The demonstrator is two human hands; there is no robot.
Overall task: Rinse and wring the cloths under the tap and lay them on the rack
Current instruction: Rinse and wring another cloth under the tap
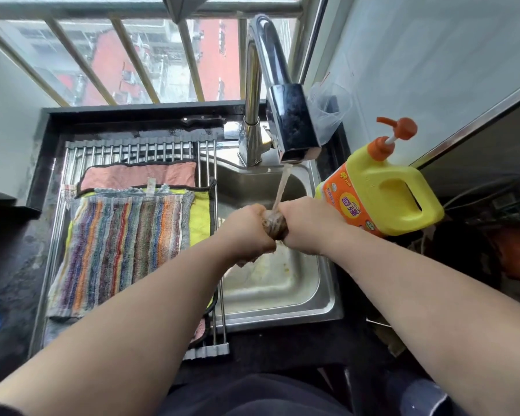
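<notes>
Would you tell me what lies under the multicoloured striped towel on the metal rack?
A yellow dark-edged cloth shows right of the striped towel; its rest and the rack beneath are hidden.

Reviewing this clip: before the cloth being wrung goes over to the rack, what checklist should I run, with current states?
1. Grip: left hand and right hand both hold the brown cloth: ok.
2. Cloth under the water stream: ok.
3. Cloth over the sink, so drips land inside: ok.
4. Tap turned off: not ok, water is running.
5. Cloth wrung dry enough: cannot tell.
6. Free space on the rack: ok, but only bare bars at the far end; the pink cloth, yellow cloth and striped cloth cover the rest.
</notes>
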